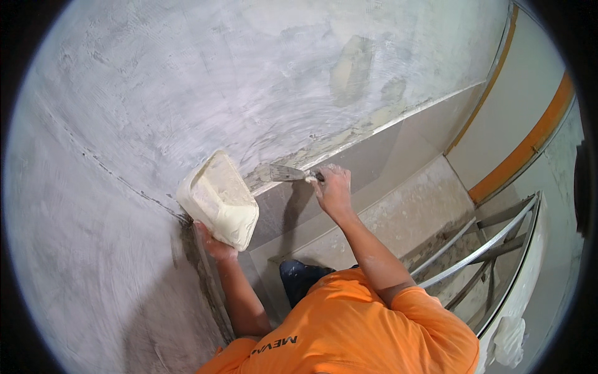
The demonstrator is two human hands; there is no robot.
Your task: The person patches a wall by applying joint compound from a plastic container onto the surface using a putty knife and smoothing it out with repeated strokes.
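My left hand (218, 243) grips a cream plastic tub (221, 209) smeared with pale filler, holding it tilted beside the wall corner. In my right hand (334, 186) is a metal putty knife (287, 172), its blade pointing left toward the tub and lying over the rough strip along the bottom of the plastered wall (261, 75). Some pale filler sits near the handle. Just below the blade runs a grey tiled band (367, 163) with a pale top edge.
A pale ledge or floor (405, 206) lies below the tiles. At right stand orange-edged panels (542, 137) and a curved metal frame (492, 246) with bars, with a crumpled white item (509, 340) beside it. Another plastered wall (93, 249) rises at left.
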